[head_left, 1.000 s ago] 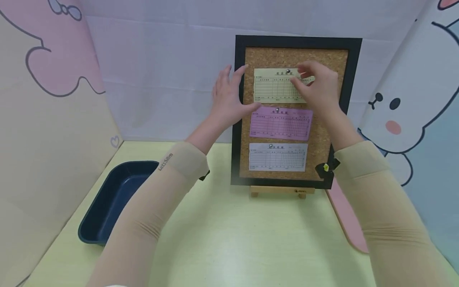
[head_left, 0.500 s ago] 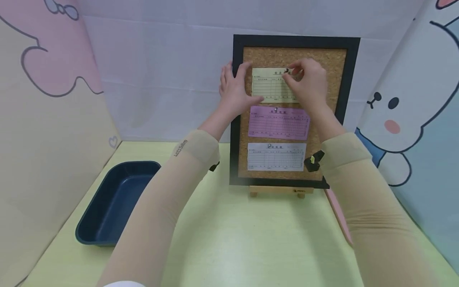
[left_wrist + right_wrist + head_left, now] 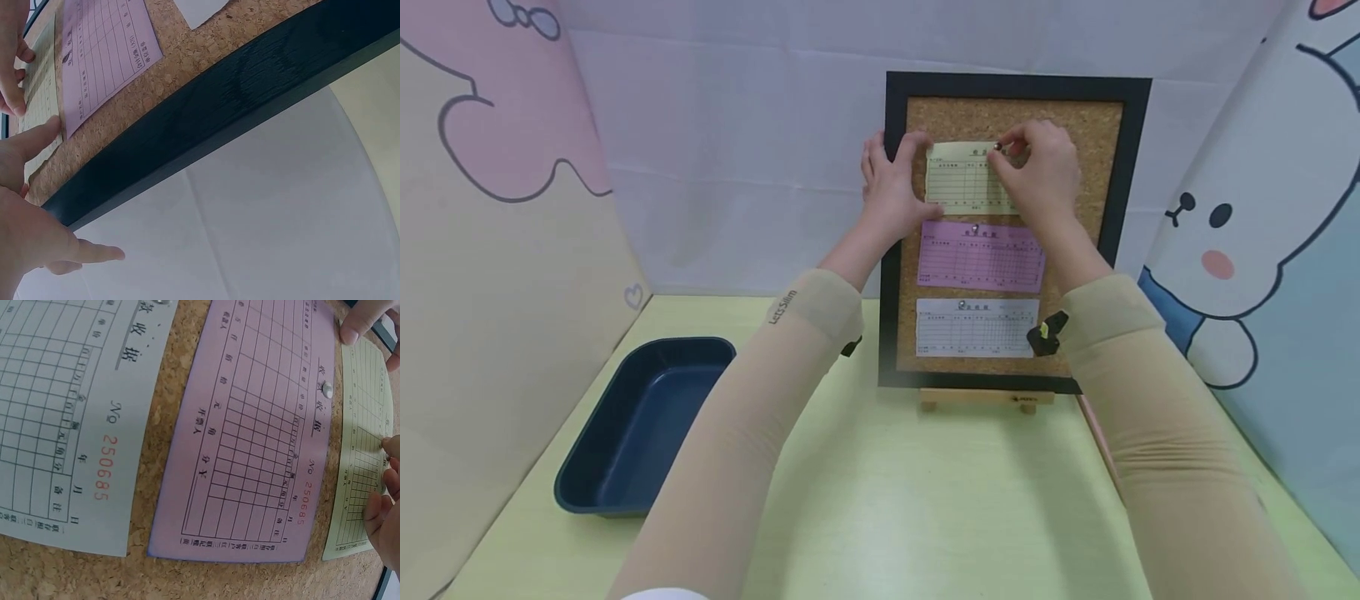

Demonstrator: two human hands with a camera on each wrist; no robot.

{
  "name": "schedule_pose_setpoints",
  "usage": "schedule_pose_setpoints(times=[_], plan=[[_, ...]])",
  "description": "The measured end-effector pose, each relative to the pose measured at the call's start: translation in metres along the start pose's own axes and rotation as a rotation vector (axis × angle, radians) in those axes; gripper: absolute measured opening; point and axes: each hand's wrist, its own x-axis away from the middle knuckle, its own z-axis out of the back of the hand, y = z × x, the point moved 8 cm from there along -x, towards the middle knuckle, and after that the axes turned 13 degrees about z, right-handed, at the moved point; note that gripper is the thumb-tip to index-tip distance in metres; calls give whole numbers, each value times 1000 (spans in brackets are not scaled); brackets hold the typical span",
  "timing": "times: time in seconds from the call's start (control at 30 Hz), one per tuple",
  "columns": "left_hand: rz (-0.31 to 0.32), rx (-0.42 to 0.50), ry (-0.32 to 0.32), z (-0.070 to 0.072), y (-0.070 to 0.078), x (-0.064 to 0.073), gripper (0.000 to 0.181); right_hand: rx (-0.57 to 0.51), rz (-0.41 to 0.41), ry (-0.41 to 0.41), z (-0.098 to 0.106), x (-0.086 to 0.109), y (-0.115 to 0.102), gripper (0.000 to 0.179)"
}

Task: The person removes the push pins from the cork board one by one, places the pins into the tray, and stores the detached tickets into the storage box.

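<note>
A framed corkboard (image 3: pixel 955 118) stands upright, bearing a yellow receipt slip (image 3: pixel 957 183) at the top, a pink slip (image 3: pixel 981 258) below it and a white slip (image 3: pixel 977 331) lowest. At the yellow slip's top edge my right hand (image 3: pixel 1047 177) pinches the round metallic head of a push pin (image 3: pixel 997 147) between thumb and index finger, covering the slip's right part. My left hand (image 3: pixel 891 187) spreads over the board's left frame, its thumb and index finger on the slip's left corners. The left wrist view shows that thumb (image 3: pixel 44 139) lying on the yellow paper's edge.
Single push pins hold the pink slip and the white slip. A small wooden easel (image 3: pixel 985 397) props the board on the pale table (image 3: pixel 880 500). To the left sits a dark blue tray (image 3: pixel 647 425); a pink edge (image 3: pixel 1097 437) shows beside the right sleeve.
My right hand has moved left along the yellow slip and taken hold of its push pin. My left hand has moved right, its thumb and index finger coming onto the slip's left edge.
</note>
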Motion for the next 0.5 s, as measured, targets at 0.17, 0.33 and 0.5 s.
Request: schedule_pose_setpoints(times=[0.17,0.33,0.5], plan=[[0,12,-3,0,0,1,72,-2,-19,8,0,1,0,31],[-33,17,18,0,-2,2,68,3,-26,27,0,2,0,30],[-73,-4,25,1,-5,3,74,10,-19,44,0,1,-1,29]])
